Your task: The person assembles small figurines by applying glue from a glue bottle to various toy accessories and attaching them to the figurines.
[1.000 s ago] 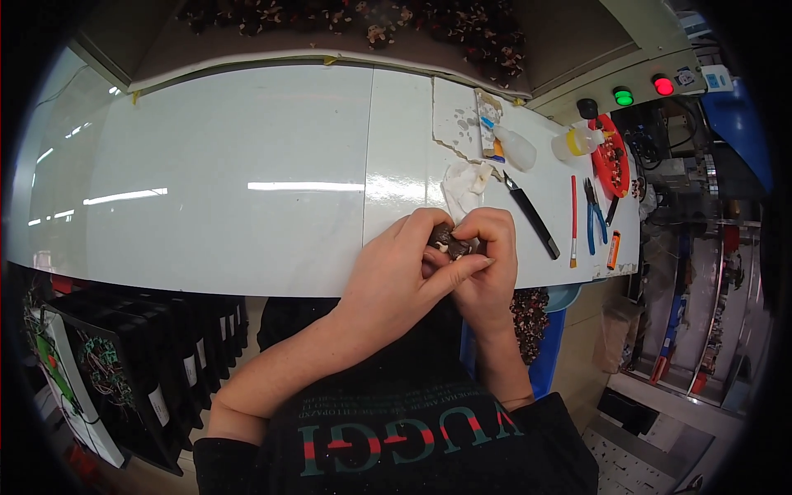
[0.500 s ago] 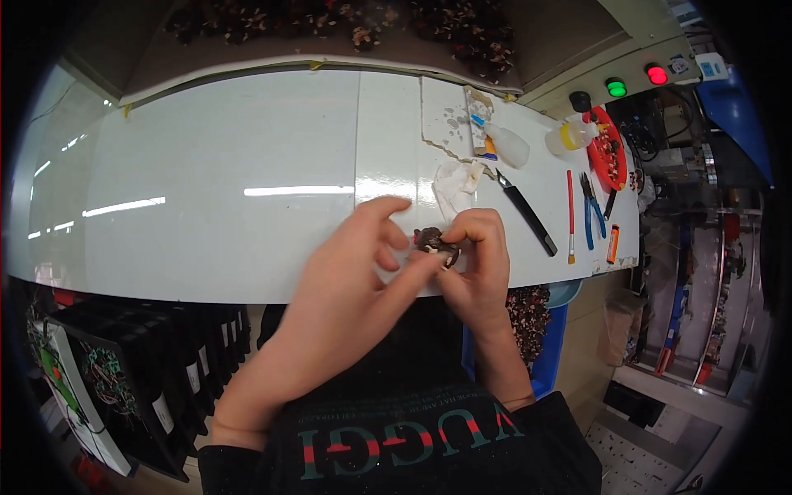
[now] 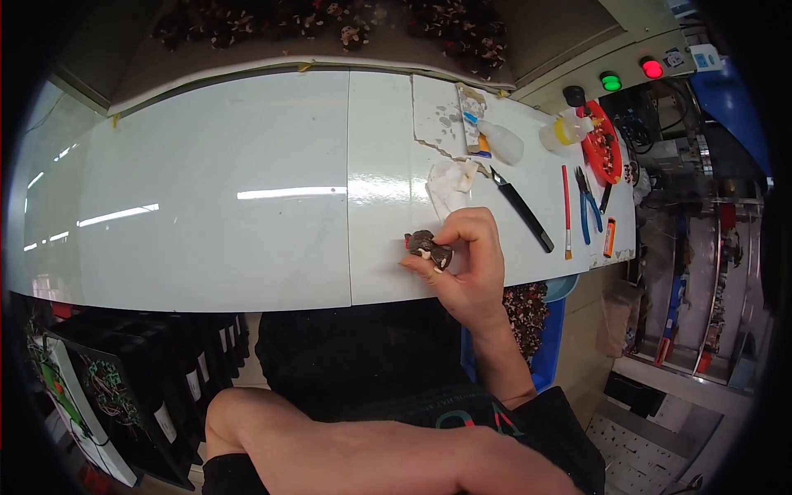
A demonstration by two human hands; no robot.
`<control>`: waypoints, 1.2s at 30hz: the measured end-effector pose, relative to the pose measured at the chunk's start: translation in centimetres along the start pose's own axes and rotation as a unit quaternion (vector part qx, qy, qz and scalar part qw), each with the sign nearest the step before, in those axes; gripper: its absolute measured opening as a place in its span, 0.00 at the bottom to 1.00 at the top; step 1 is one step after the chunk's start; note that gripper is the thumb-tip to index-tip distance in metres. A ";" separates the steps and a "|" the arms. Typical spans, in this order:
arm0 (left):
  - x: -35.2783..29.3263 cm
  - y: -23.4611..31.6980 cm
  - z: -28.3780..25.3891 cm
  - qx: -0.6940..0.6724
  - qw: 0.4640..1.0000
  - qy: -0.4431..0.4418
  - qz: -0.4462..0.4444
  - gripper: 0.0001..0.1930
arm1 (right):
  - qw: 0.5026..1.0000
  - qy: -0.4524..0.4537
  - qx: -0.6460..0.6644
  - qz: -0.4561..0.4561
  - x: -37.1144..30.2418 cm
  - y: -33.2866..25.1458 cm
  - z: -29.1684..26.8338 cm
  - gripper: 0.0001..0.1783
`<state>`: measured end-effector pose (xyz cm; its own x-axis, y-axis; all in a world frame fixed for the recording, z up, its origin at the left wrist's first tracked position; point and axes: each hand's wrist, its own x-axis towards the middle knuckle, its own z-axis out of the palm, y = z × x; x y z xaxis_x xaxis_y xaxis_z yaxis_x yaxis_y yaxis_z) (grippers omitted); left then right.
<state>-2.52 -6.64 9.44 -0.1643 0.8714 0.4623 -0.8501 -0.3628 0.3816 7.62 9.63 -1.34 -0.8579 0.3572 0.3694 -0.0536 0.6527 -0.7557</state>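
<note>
Right hand (image 3: 472,264) alone had it: small dark brown piece (image 3: 429,247) pinched in thumb-and-finger grip, just above the white tabletop (image 3: 206,206) near its front edge. Piece stuck out left of the grip, long axis roughly left-right. Left hand out of view, forearm low.

left hand out of view, small dark piece (image 3: 429,246) indistinct

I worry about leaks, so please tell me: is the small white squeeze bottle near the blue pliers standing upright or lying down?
Lying down. The white squeeze bottle rests on its side on the white table, beside the torn paper sheet.
</note>
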 end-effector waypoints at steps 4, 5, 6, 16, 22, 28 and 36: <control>0.3 2.3 0.6 0.074 0.990 -0.001 -0.119 0.20 | 1.000 0.011 0.004 0.000 -0.3 0.0 0.0 0.23; 0.3 2.0 1.2 0.072 0.990 0.000 -0.120 0.20 | 1.000 0.011 0.004 0.002 -0.5 0.1 -0.1 0.23; 0.3 1.6 2.5 0.012 0.993 0.066 -0.096 0.21 | 1.000 0.015 0.004 0.008 -0.4 0.0 -0.3 0.23; 0.4 0.1 0.5 0.033 0.999 -0.022 -0.019 0.20 | 1.000 -0.002 0.011 -0.019 0.1 -0.1 -0.4 0.23; 0.1 2.1 2.2 0.087 0.987 0.075 -0.110 0.21 | 1.000 -0.003 -0.013 -0.012 -0.2 -0.1 -0.5 0.23; 0.1 -0.8 0.2 -0.091 0.994 -0.044 0.041 0.22 | 0.999 -0.026 0.017 0.027 -0.3 -0.6 0.1 0.26; -0.2 -0.3 1.4 -0.057 0.998 0.018 -0.016 0.22 | 1.000 -0.014 -0.001 0.000 0.3 -0.7 -0.8 0.22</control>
<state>-1.52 -7.13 10.37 -0.1530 0.8940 0.4211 -0.9063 -0.2969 0.3009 7.79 9.77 -0.25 -0.8720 0.3379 0.3543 -0.0532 0.6539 -0.7547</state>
